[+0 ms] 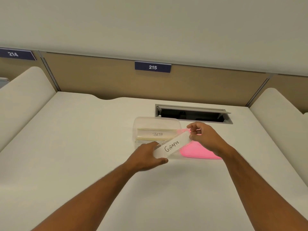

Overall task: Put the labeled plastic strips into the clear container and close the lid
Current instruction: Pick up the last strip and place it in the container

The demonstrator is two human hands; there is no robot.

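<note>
We grip GIRAFEE strip (171,146) by ends, left hand (146,156), right hand (202,136), angling toward container (141,121) holding BETA strip (157,134).

Bright, even overhead light; soft shadows; pink glare nr centre; wide-angle edge bending; slight blur.

The clear container (156,124) is thin, glossy see-through plastic. The strip marked GIRAFEE (171,146) is clear, shiny plastic with a matt white paper label; so is the strip marked BETA (157,134) lying in the container. The pink lid (198,152) at right is smooth, glossy plastic. The counter (83,139) is matt, smooth off-white laminate. The far cable hatch (193,109) has a brushed grey metal frame.
</note>
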